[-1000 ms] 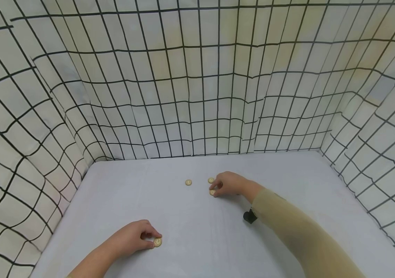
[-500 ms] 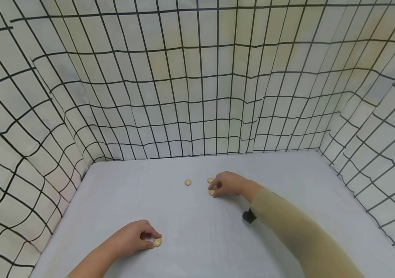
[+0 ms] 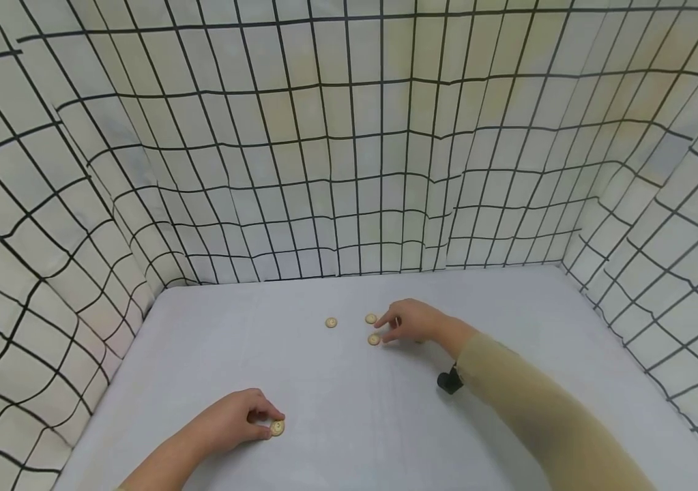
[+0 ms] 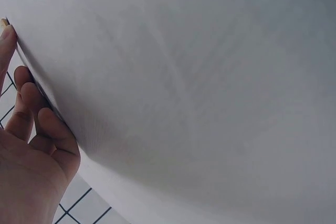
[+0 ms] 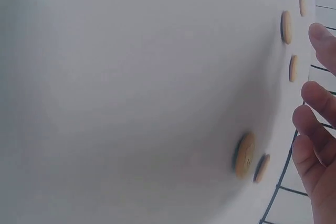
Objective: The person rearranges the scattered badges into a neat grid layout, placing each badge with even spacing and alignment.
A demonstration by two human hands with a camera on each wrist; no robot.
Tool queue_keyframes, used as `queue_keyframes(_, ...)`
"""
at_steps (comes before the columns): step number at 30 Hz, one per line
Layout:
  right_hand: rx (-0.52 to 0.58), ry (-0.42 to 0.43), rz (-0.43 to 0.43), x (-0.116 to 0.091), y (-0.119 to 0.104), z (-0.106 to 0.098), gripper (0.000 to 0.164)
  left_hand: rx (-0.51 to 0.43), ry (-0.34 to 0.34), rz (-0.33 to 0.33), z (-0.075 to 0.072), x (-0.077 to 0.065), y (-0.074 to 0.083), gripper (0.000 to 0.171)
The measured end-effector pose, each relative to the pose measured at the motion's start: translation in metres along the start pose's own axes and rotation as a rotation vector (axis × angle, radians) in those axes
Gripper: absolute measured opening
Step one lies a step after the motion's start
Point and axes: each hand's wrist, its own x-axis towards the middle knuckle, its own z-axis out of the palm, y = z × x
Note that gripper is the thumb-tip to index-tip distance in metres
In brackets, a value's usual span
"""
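Observation:
My left hand [image 3: 237, 421] pinches a round wooden disc [image 3: 278, 428] between thumb and forefinger, low over the white table at the near left. In the left wrist view only a sliver of that disc [image 4: 4, 22] shows past the thumb. Further out, my right hand [image 3: 415, 320] hovers beside another marked wooden disc [image 3: 374, 339], thumb and forefinger spread apart just to its right. A second disc [image 3: 370, 318] lies right behind it, by the forefinger. In the right wrist view, two more discs [image 5: 245, 155] lie under the curled fingers; the hand mostly hides them from the head view.
One disc [image 3: 331, 322] lies on its own to the left of the pair. The white table [image 3: 349, 389] is bounded at the back and sides by white walls with black netting [image 3: 349, 204]. A black wrist device [image 3: 449, 380] hangs below the right sleeve.
My right hand has let go of the disc and drawn slightly right, its thumb and forefinger spreading. That disc stays on the table. The left hand keeps its hold, unmoved.

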Motion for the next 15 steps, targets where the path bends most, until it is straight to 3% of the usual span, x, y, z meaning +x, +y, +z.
queue_keyframes(7, -0.011, 0.005, 0.008, -0.014, 0.019, -0.005, 0.033, 0.001, 0.001, 0.005, 0.001, -0.001, 0.001, 0.021)
queue_keyframes(15, 0.017, 0.066, 0.03, -0.04, 0.047, -0.011, 0.032, 0.009, 0.01, 0.01, 0.001, 0.0, 0.002, 0.021)
